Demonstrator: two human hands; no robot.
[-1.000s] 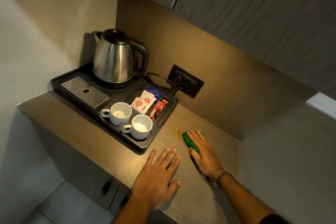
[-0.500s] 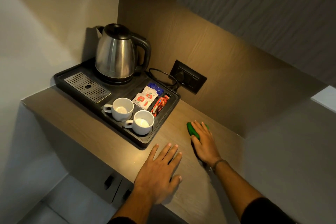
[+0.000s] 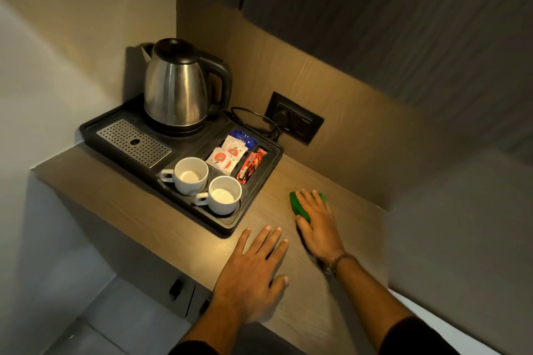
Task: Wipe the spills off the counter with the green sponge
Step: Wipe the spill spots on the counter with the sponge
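Head view:
Green sponge (image 3: 297, 206): lies on the surface (image 3: 291, 176) to the right of the black tray (image 3: 230, 229), mostly under the right grip.
Right grip (image 3: 318, 225): palm down, fingers straight over the sponge, pressing it.
Left grip (image 3: 253, 265): flat on the surface, fingers spread, holding nothing.
Tray: carries a steel kettle (image 3: 176, 92) and two white cups (image 3: 191, 176).

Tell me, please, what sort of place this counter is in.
Probably a hotel room's tea corner: a tray with a kettle, two cups and sachets sits on a small counter by a wall socket.
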